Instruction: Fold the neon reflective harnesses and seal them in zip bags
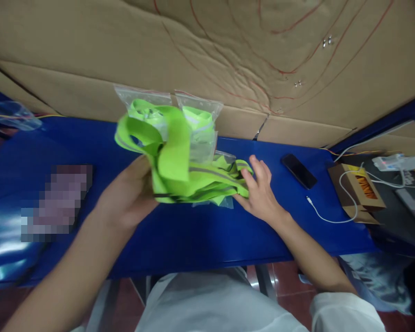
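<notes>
A folded bundle of neon-green reflective strap (200, 177) with a grey stripe is held up between both hands above the blue table (193, 240). My left hand (129, 193) is closed around its left end, where wide loops rise; the fingers are mostly hidden behind the strap. At the right end, my right hand (259, 189) pinches the folded layers, with some of its fingers raised apart. Behind the bundle, a clear zip bag (143, 97) and another zip bag (200, 103) hold similar green straps. More green material in a clear bag lies underneath, partly covered.
To the right lie a black phone (299, 171), a white cable (332, 220) and an open cardboard box (358, 193). A blurred-out rectangular object (60, 200) rests at the left. Brown cardboard (90, 41) walls off the back, and a clear plastic item (17, 115) stands far left.
</notes>
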`<state>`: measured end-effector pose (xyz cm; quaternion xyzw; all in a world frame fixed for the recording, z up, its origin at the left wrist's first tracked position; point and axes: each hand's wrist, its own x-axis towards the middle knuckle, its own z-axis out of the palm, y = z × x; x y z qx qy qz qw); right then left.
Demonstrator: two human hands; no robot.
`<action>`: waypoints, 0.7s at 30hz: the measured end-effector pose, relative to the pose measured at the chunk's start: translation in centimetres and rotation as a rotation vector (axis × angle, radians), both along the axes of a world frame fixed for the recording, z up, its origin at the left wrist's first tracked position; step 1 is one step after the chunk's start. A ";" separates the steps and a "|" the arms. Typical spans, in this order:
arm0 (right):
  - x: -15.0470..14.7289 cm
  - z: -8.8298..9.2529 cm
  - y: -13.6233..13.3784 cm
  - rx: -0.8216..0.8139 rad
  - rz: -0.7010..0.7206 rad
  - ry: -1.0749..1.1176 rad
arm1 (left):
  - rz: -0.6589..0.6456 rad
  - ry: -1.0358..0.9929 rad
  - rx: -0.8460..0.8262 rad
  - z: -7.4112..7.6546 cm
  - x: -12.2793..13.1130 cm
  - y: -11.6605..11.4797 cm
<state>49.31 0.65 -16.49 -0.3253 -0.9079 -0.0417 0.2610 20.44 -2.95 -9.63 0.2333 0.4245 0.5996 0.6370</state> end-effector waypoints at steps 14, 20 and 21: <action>3.4 2.0 1.6 -0.872 0.064 -0.064 | -0.314 1.214 0.113 -3.4 -3.2 -4.8; 1.8 0.0 2.9 -0.885 -0.097 0.527 | -0.286 1.490 0.750 -0.9 2.8 -3.0; 1.5 -0.1 2.9 -0.913 -0.149 0.644 | -0.293 1.559 0.865 -0.6 3.9 -2.2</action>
